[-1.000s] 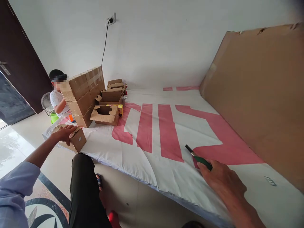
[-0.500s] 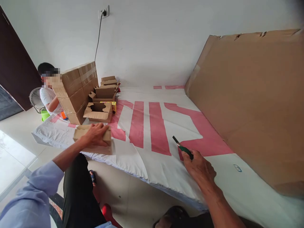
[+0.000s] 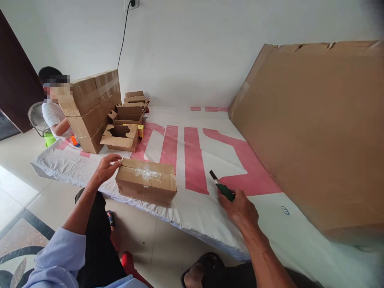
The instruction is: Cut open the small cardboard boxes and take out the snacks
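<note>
A closed cardboard box with shiny clear tape across its top lies near the front edge of the cloth-covered surface. At its left end is my left hand, fingers stretched out, the tips at the box's upper corner. My right hand is closed around a green utility knife. The knife's dark blade end points up and left, to the right of the box and apart from it.
Several open cardboard boxes stand at the back left beside a stack of closed cartons. A person sits behind the stack. To the right leans a large cardboard sheet. A black cord hangs from the wall.
The box has moved right along the surface. My left hand has gone from gripping its top to its left end. My right hand keeps the knife, and the view has shifted slightly.
</note>
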`<state>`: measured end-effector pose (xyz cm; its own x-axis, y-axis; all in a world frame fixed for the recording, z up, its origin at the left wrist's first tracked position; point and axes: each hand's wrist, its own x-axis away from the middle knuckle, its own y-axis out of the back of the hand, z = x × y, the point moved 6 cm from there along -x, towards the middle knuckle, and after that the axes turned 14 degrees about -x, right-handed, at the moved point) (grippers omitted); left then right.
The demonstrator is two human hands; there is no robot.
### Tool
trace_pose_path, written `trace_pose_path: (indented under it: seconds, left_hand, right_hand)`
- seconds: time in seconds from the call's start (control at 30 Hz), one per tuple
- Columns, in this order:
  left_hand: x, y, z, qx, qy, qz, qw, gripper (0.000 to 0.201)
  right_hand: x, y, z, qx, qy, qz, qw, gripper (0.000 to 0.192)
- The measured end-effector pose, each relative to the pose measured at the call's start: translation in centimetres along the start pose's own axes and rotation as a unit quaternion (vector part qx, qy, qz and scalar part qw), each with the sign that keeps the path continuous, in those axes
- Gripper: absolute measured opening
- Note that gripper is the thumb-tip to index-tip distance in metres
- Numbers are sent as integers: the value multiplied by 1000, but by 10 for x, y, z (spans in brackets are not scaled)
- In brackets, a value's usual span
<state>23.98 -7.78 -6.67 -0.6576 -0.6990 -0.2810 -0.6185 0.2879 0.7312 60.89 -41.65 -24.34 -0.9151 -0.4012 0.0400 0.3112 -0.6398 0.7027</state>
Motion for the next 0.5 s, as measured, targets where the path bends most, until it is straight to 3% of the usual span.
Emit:
trace_pose_path:
  seconds: [0.1,0.27,0.37,0.5]
  left_hand:
    - [11,-15,18,135,40,46,989,42]
    - [16,-29,19,207,66,29,976,46]
    - [18,-29,20,234,70,30,969,43]
    - [22,-31,20,292,67,51,953,40]
  right_hand:
    - [8,3,6,-4,-12,13,1000,62]
    - [18,13,14,-142,37,-41,988,66]
    - [26,9,24,-285,53,-24,957,63]
    - [47,-7,60,-437,58,75,895,59]
